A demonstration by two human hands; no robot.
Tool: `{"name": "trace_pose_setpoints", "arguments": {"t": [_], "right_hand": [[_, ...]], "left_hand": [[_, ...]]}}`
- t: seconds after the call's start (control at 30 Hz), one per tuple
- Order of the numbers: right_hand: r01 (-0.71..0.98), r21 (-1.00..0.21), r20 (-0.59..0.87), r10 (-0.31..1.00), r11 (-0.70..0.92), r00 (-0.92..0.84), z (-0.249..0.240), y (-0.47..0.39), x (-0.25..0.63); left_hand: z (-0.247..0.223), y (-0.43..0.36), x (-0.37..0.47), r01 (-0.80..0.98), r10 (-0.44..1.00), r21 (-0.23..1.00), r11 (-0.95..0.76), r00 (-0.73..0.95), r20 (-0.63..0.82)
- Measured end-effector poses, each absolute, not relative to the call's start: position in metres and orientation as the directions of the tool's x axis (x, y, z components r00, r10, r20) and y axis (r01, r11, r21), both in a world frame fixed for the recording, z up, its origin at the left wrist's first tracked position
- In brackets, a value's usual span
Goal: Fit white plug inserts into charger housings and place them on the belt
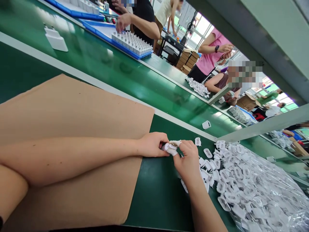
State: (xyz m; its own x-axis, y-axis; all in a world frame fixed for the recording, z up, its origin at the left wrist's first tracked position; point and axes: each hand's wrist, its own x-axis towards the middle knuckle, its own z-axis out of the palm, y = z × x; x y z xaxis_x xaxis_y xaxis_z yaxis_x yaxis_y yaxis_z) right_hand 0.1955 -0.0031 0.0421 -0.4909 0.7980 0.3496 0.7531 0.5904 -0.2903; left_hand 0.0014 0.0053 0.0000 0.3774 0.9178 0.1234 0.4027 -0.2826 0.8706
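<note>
Close together over the green tabletop, my left hand (154, 144) and my right hand (189, 159) both grip one small white plastic charger part (170, 149). The left thumb and fingers pinch it from the left side. On the right, my thumb and index finger press on it, and a white covering (175, 143) wraps a right fingertip. Fingers partly hide the part, so its exact shape cannot be made out. Just beyond my right hand, loose white plastic frames (208, 153) lie scattered beside a large heap of similar pieces (238, 180).
Brown cardboard (96, 116) covers the table at left. A green conveyor belt (125, 80) runs past, carrying a white plug adapter (56, 39) and a white housing (206, 125). Across it, a co-worker's hand (124, 22) is above a blue tray (106, 36). A metal beam (265, 127) crosses at right.
</note>
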Motion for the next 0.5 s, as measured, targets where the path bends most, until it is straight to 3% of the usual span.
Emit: {"name": "trace_pose_setpoints", "arguments": {"t": [0.23, 0.3, 0.43, 0.5], "right_hand": [[0.613, -0.609, 0.333, 0.863, 0.504, -0.379, 0.034, 0.001, 0.211], [0.661, -0.572, 0.364, 0.872, 0.486, -0.326, 0.035, 0.008, 0.226], [0.88, -0.304, 0.374, 0.895, 0.365, -0.242, 0.029, 0.024, 0.254], [0.916, -0.252, 0.333, 0.917, 0.311, -0.22, 0.024, 0.029, 0.262]], "left_hand": [[0.004, 0.0, 0.006, 0.441, 0.915, 0.844, -0.305, 0.381, 0.132], [0.007, 0.01, 0.006, 0.469, 0.931, 0.842, -0.264, 0.353, 0.095], [0.011, 0.063, -0.001, 0.534, 0.971, 0.818, -0.214, 0.206, 0.119], [0.012, 0.1, -0.008, 0.611, 0.981, 0.767, -0.194, 0.111, 0.159]]}}
